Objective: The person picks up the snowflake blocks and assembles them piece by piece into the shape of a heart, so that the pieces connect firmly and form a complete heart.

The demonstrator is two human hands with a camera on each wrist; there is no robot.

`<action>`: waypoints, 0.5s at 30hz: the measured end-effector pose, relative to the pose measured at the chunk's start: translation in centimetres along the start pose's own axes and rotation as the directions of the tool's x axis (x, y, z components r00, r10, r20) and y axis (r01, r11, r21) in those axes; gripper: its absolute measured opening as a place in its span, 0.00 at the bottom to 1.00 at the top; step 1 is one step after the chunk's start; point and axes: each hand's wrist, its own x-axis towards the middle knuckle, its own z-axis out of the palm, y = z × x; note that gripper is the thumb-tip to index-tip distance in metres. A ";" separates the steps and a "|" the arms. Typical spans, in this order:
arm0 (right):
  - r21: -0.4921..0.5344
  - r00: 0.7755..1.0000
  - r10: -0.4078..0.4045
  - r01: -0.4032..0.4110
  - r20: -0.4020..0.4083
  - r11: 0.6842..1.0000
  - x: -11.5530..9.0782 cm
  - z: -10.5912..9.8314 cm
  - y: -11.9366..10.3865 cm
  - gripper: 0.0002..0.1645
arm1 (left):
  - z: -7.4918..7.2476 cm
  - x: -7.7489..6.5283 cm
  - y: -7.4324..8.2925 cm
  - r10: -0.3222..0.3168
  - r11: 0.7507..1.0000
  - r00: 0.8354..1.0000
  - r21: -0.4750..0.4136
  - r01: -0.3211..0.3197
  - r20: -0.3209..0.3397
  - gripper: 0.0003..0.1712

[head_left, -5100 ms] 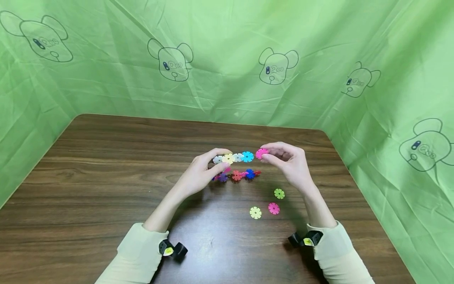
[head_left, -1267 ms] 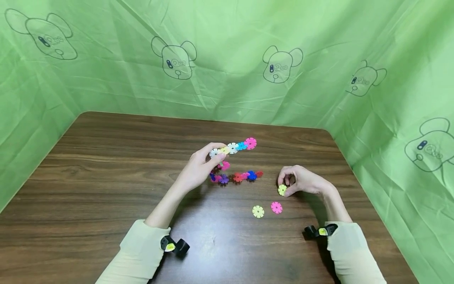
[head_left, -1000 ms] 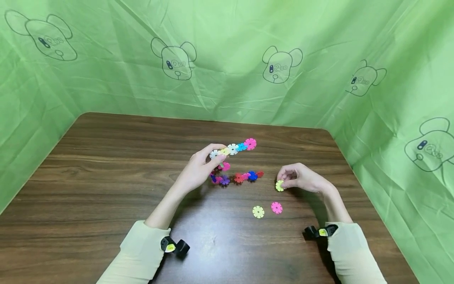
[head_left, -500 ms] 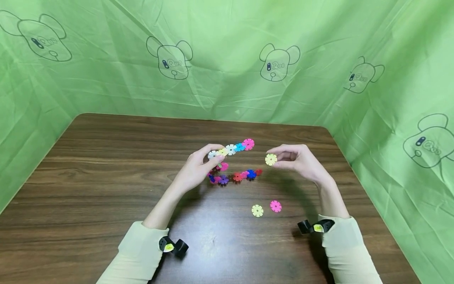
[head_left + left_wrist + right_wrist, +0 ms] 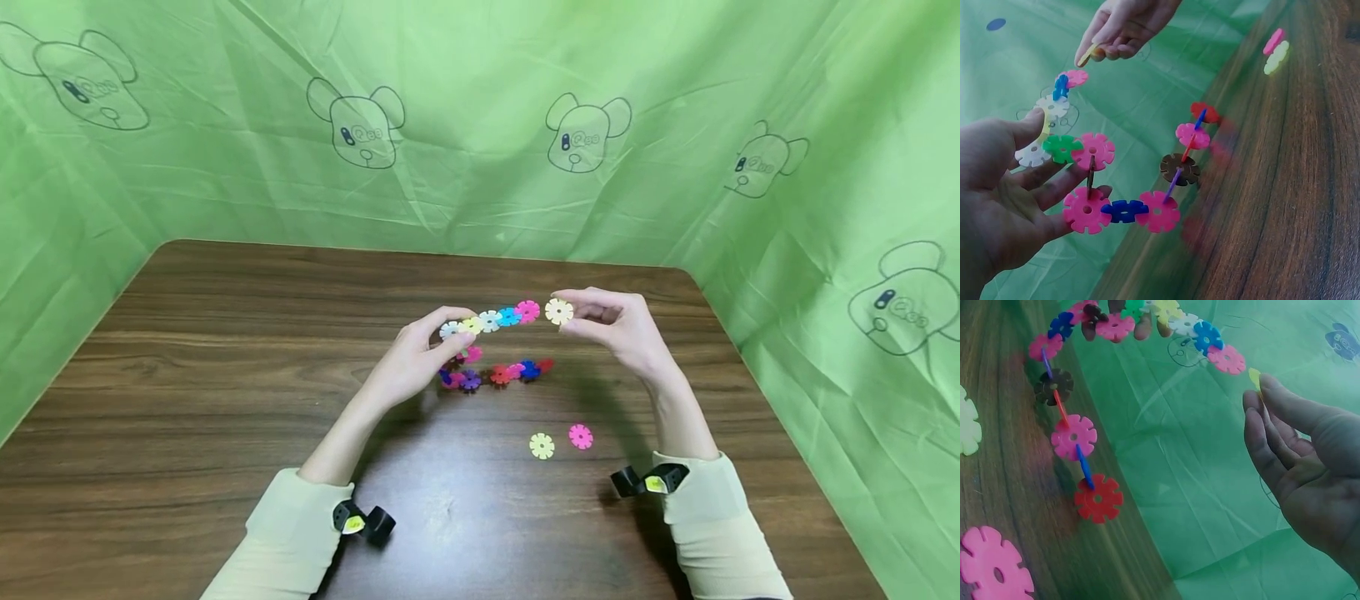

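My left hand [image 5: 408, 358] pinches a chain of interlocked snowflake discs between thumb and fingers. In the left wrist view the chain bends around my fingers, through a green disc [image 5: 1062, 149] and several pink ones. One arm of it runs right past my left hand and ends in a pink disc [image 5: 527, 312]; the other arm, nearer me, ends in a red disc [image 5: 1098, 499]. My right hand [image 5: 624, 333] pinches a pale yellow disc [image 5: 558, 312] by its right edge, a small gap right of that pink end.
Two loose discs, one yellow-green [image 5: 542, 446] and one pink [image 5: 581, 437], lie flat on the wooden table [image 5: 225, 400] in front of the chain. A green curtain [image 5: 465, 192] with bear-head outlines hangs behind and beside the table.
My right hand lifted the yellow disc off the table and carried it left and away from me toward the chain's end. The pink disc it held earlier is now joined there.
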 end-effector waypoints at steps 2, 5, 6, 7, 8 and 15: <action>0.005 1.000 0.010 -0.010 -0.004 1.000 0.1 0.2 0.0 0.25 | -0.1 -0.1 0.0 0.000 1.000 1.000 -0.001 0.000 0.003 0.18; 0.023 1.000 0.031 -0.031 -0.002 0.999 0.2 0.4 -0.1 0.25 | -0.1 -0.2 0.1 0.001 1.000 1.000 -0.002 -0.001 0.011 0.17; 0.029 0.999 0.036 -0.036 0.000 0.999 0.2 0.4 -0.1 0.25 | -0.1 -0.2 0.2 0.002 1.000 1.000 -0.004 -0.002 0.014 0.17; 0.034 0.999 0.039 -0.039 0.001 0.999 0.1 0.4 -0.1 0.25 | -0.1 -0.2 0.2 0.003 1.000 1.000 -0.004 -0.003 0.018 0.17; 0.038 0.999 0.042 -0.042 0.003 0.998 0.1 0.4 -0.1 0.25 | -0.1 -0.1 0.2 0.004 1.000 1.000 -0.004 -0.004 0.021 0.17; 0.051 0.999 0.034 -0.035 0.028 0.998 0.0 0.4 0.2 0.23 | 0.1 -0.1 0.3 0.003 1.000 1.000 -0.007 -0.003 0.021 0.16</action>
